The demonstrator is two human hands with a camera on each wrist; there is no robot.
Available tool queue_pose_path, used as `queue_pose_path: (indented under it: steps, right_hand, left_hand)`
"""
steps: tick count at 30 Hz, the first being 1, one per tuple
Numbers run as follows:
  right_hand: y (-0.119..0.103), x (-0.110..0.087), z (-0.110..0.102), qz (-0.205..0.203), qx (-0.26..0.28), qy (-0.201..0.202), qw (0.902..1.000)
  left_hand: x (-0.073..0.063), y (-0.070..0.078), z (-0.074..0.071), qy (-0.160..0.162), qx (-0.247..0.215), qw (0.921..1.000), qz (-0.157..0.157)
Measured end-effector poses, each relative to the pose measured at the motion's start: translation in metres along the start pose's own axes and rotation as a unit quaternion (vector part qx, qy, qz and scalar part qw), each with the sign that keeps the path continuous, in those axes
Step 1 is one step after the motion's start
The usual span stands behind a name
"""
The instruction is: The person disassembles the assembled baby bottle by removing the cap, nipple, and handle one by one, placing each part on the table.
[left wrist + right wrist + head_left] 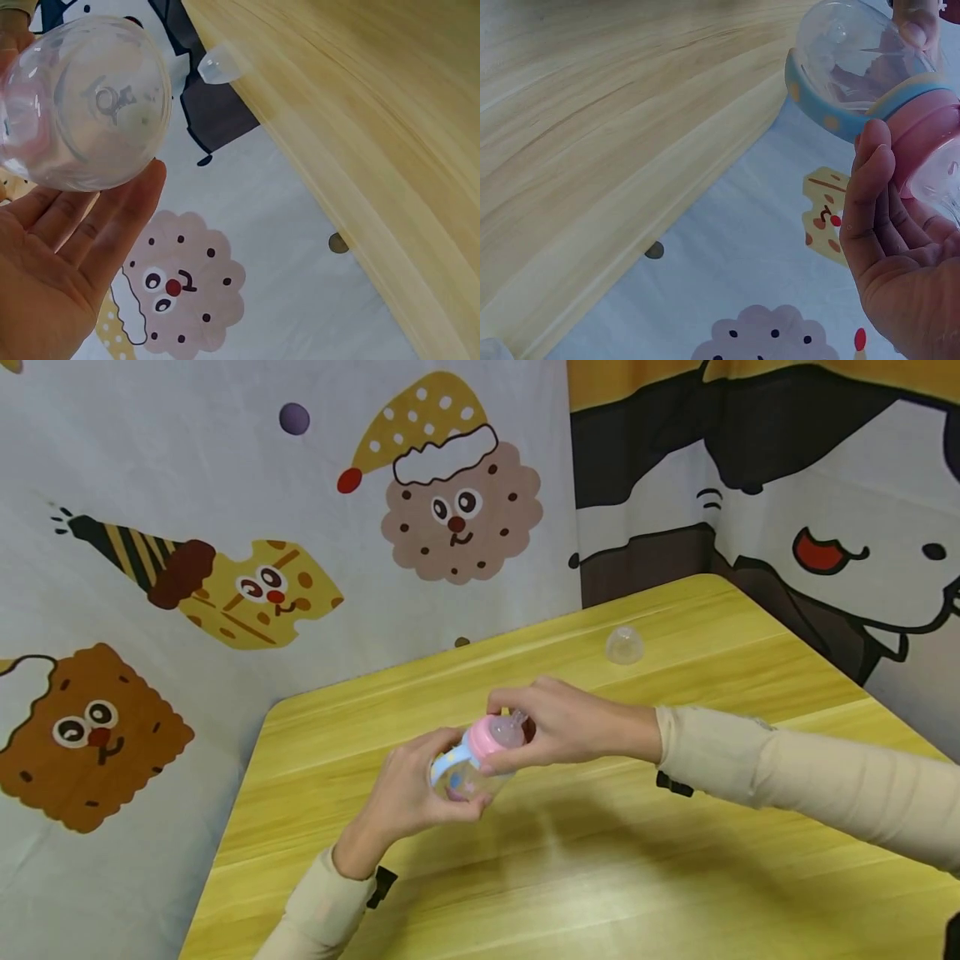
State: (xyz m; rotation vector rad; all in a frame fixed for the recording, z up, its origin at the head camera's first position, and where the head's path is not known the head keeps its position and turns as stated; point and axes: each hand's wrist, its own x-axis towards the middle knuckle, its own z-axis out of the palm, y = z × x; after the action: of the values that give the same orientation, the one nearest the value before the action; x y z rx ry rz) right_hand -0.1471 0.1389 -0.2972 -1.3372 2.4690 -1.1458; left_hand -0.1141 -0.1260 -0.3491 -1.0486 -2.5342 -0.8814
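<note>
A clear baby bottle [467,783] is held above the table, tilted, with its pink collar [486,737] and clear nipple [507,732] up and to the right. My left hand [408,787] grips the bottle's body between fingers and thumb. With curled fingers and thumb, my right hand [570,723] holds the pink collar near the nipple. A light blue handle [832,120] with yellow dots runs beside the body in the right wrist view. The bottle's round base [109,105] faces the left wrist camera.
On the table [360,735], toward its far right corner, stands a clear dome-shaped cap [624,645]. A cartoon-printed cloth [225,452] hangs behind the table's far edge.
</note>
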Motion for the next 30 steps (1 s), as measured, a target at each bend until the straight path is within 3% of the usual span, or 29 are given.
queue_pose_path:
  steps: [15, 23, 30]
  right_hand:
    - [0.002, -0.006, 0.009, -0.042, 0.006, 0.008, 0.9991]
    - [0.004, -0.009, 0.009, -0.122, -0.022, -0.029, 0.9919]
    - [0.003, -0.008, 0.005, -0.108, -0.008, -0.052, 0.9927]
  left_hand:
    - [-0.002, 0.001, -0.008, -0.021, -0.029, 0.9993, -0.011]
    - [-0.006, -0.004, -0.003, -0.068, -0.098, 0.9929, 0.004]
    - [-0.011, -0.001, 0.0, -0.061, -0.095, 0.9936, 0.002]
